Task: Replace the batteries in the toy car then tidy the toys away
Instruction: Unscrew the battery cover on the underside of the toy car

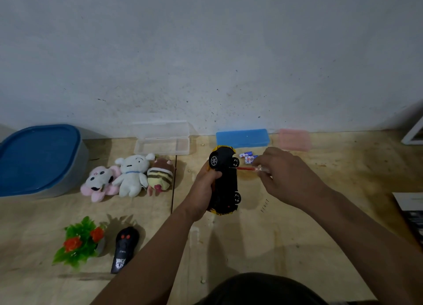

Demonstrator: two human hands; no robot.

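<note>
A yellow toy car (225, 181) stands on its side on the wooden floor, its black underside facing right. My left hand (204, 187) grips its body from the left. My right hand (286, 174) pinches a small red-shafted screwdriver (246, 168) whose tip touches the car's underside near the far wheels. Blue-and-white batteries (248, 157) lie just beyond the screwdriver. Three plush toys (130, 176) lie in a row to the left. A black remote control (124, 249) lies at the lower left.
A large blue-lidded tub (39, 158) sits at far left. An open clear case (162, 141), a blue case (242, 138) and a pink case (295, 139) line the wall. An artificial plant (80, 241) stands beside the remote. Dark papers (412, 213) lie at the right edge.
</note>
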